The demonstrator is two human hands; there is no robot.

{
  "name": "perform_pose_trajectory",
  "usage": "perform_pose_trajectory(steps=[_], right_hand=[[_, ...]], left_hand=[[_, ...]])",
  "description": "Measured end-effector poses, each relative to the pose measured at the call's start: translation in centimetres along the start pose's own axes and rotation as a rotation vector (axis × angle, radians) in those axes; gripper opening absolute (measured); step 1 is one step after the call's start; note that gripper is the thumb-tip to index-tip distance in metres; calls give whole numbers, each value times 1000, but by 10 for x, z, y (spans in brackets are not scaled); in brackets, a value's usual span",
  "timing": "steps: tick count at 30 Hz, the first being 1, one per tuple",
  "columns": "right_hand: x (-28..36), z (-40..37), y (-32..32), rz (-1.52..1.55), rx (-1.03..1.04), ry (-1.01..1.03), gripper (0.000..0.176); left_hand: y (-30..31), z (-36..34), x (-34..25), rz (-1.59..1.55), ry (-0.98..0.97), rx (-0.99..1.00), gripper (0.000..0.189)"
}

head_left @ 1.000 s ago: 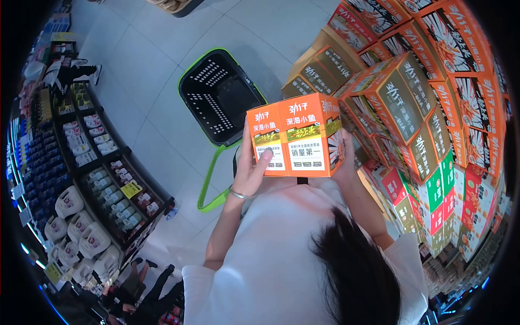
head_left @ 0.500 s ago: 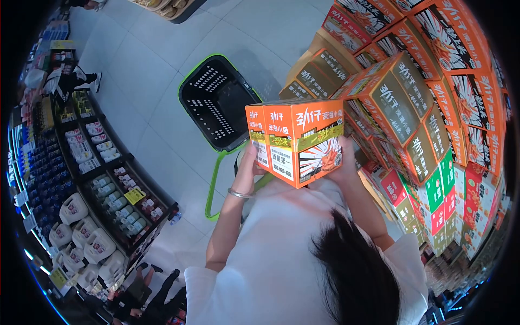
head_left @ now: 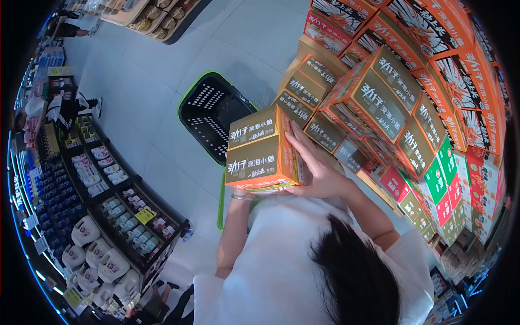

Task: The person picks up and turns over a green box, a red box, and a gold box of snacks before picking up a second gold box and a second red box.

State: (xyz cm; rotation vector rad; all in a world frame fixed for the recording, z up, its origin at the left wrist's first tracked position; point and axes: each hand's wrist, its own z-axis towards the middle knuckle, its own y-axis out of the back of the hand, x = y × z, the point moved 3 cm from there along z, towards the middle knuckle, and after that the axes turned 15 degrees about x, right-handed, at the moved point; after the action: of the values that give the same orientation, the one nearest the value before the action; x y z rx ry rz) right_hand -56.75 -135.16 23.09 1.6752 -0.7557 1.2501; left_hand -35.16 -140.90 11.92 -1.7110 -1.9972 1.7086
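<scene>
Two orange and brown snack boxes (head_left: 260, 146) sit side by side as one block in front of my chest, their brown tops facing up. My right hand (head_left: 320, 170) grips the block's right side, fingers along its upper edge and thumb low. My left hand (head_left: 245, 193) is at the near lower edge, mostly hidden by the boxes; a bracelet shows at its wrist. Below them on the floor stands a black shopping basket (head_left: 208, 111) with a green rim, partly covered by the boxes.
To the right rises a large display of stacked snack boxes (head_left: 390, 103), mostly orange and brown. Shelves of bottles and packs (head_left: 108, 189) line the left. A bread rack (head_left: 162, 19) stands at the top, and another person (head_left: 67, 111) is at far left.
The boxes have moved left and slightly down and tipped, so their brown tops now face me instead of the orange sides. My right hand has shifted up along their side.
</scene>
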Motion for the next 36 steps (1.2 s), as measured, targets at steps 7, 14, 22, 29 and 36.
perform_pose_trajectory(steps=[7,14,22,29,36], right_hand=[[19,-5,6,-123,37,-118,119],[7,-4,18,-317,-67,-56,104],[-1,-4,21,-171,-143,-43,98],[-29,5,13,-276,-357,-72,95],[-77,16,2,-439,-684,109,87]], left_hand=[[-2,-1,-6,-4,19,13,75],[-21,4,-11,-15,57,34,73],[-22,12,-8,39,29,8,64],[-6,11,2,191,241,-46,76],[-34,5,3,276,228,-49,77]])
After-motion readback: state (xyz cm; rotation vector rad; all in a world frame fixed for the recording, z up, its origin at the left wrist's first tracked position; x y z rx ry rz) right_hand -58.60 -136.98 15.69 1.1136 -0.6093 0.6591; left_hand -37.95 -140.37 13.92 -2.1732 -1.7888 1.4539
